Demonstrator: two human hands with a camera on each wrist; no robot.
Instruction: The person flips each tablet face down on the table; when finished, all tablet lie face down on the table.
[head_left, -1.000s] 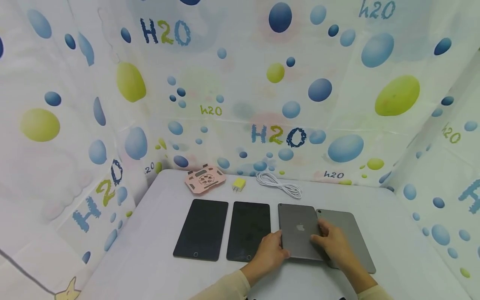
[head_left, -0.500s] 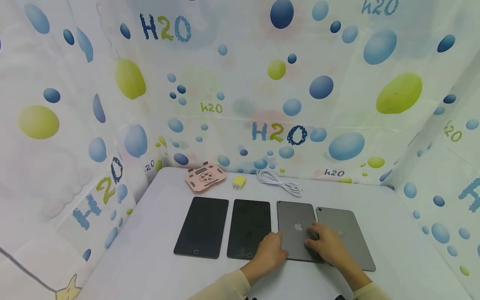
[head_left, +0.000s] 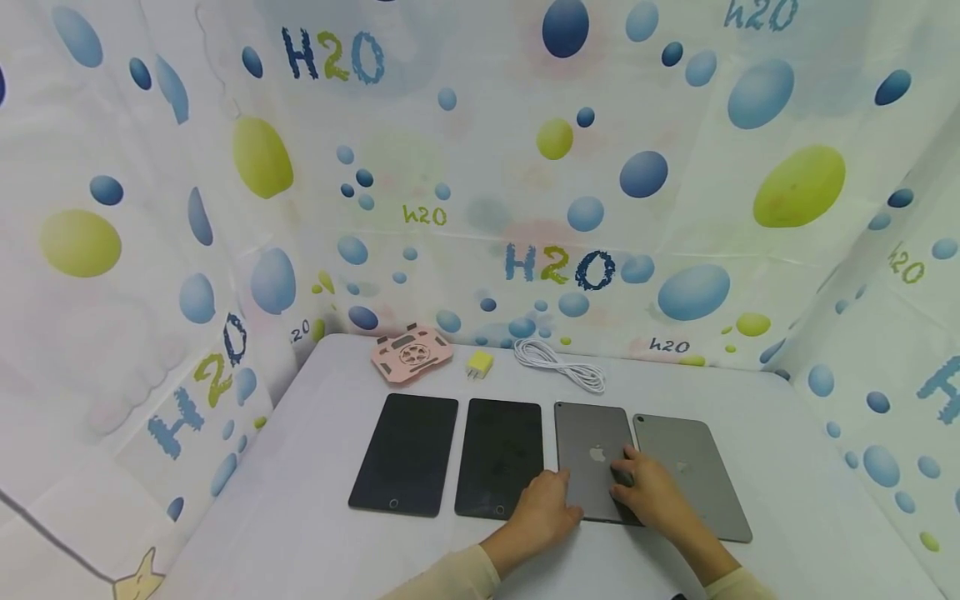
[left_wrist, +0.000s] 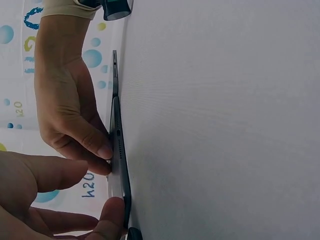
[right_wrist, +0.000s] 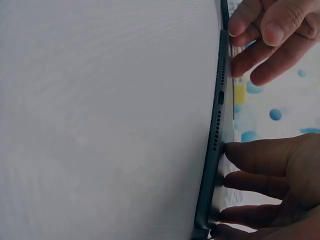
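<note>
Head view: third tablet from the left (head_left: 595, 477) is laid face-down on the surface (head_left: 262, 525), its left edge met by the left grip (head_left: 543, 510), its back by the right grip (head_left: 654, 498), presumably to steady it flat. Left wrist: left grip is held loosely spread at the corner, nothing pinched. Right wrist: right grip is splayed over the back.

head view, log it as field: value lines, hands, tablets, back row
left hand: at the near left corner of the left gray tablet
right hand: touching that tablet's back
right gray tablet: back up
left black tablet: screen up
right black tablet: screen up
back row: pink camera-shaped object, yellow plug, bundled white cable
</note>
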